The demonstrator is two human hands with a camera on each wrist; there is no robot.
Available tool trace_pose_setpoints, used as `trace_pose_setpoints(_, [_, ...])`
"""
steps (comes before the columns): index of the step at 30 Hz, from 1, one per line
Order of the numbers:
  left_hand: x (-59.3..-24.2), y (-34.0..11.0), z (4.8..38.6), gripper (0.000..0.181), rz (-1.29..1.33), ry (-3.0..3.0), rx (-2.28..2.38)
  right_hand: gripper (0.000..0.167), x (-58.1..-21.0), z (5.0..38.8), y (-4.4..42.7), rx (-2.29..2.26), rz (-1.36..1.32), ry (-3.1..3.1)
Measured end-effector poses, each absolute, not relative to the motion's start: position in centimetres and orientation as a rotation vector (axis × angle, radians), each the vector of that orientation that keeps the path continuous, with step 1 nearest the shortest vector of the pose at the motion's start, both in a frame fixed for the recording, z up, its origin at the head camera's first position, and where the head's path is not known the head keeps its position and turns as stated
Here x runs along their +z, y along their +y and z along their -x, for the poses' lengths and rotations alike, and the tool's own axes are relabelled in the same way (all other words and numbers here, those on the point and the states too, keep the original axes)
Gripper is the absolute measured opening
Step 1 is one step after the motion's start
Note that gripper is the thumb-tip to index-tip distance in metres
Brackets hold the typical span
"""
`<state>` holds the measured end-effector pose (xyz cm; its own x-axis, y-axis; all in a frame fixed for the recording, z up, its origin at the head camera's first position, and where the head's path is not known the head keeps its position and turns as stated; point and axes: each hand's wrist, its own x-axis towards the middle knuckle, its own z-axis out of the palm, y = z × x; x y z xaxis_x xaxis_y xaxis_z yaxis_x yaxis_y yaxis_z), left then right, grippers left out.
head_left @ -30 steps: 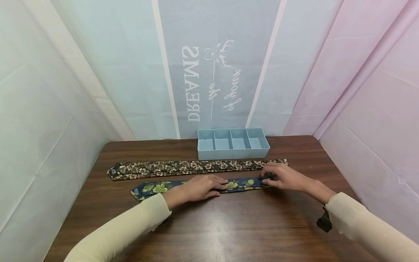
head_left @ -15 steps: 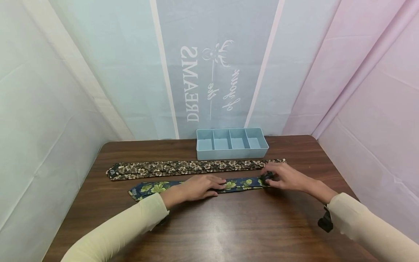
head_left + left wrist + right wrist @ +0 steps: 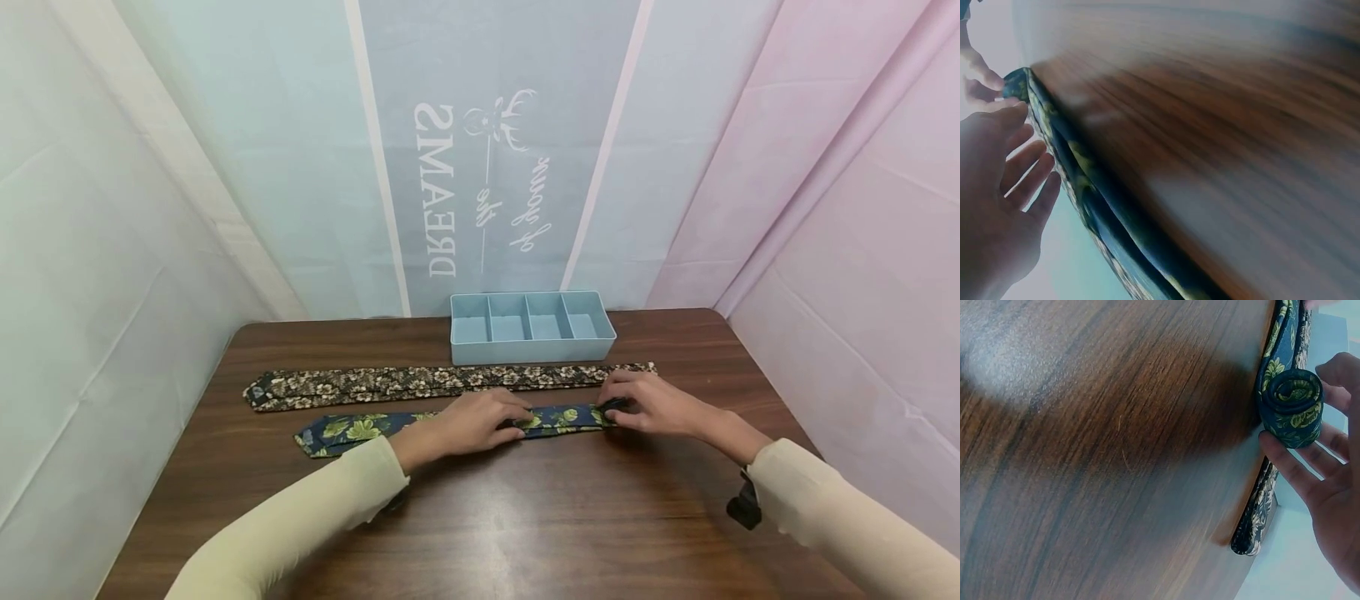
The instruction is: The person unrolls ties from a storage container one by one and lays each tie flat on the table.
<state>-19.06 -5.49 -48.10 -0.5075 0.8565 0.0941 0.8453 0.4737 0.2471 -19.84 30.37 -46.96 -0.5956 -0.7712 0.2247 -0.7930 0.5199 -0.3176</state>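
A navy necktie point(image 3: 557, 417) with yellow-green flowers lies lengthwise on the table, its broad pointed end to the left. Its right end is wound into a small roll point(image 3: 1294, 407), clear in the right wrist view. My right hand point(image 3: 651, 403) holds this roll between thumb and fingers. Over the tie's middle is my left hand point(image 3: 468, 422), palm down with loosely extended fingers point(image 3: 1025, 169); whether every fingertip touches the cloth cannot be told. Behind lies a second necktie point(image 3: 390, 383), dark with cream flowers, stretched flat.
A light blue tray point(image 3: 528, 352) with several compartments stands at the back of the brown wooden table point(image 3: 517, 517). Fabric curtains point(image 3: 315, 167) rise behind the table and on both sides.
My left hand has slid rightward along the navy necktie, closer to the right hand. My right hand stays at the rolled end, its fingers shifting slightly. The dark floral necktie and tray stay put.
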Motion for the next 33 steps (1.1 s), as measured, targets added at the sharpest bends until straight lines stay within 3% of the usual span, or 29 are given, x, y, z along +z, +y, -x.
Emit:
trace_pose_setpoints(12, [-48.8,-2.0,19.8,0.039,-1.545,2.645,0.418,0.018,-47.3,19.7,29.7,0.588,-1.29,-2.681])
trace_pose_setpoints(33, [-49.8,-3.4,19.7,0.036,-1.504,2.636,0.399,0.022,-47.8,19.5,30.6,0.6,-1.233,-2.731])
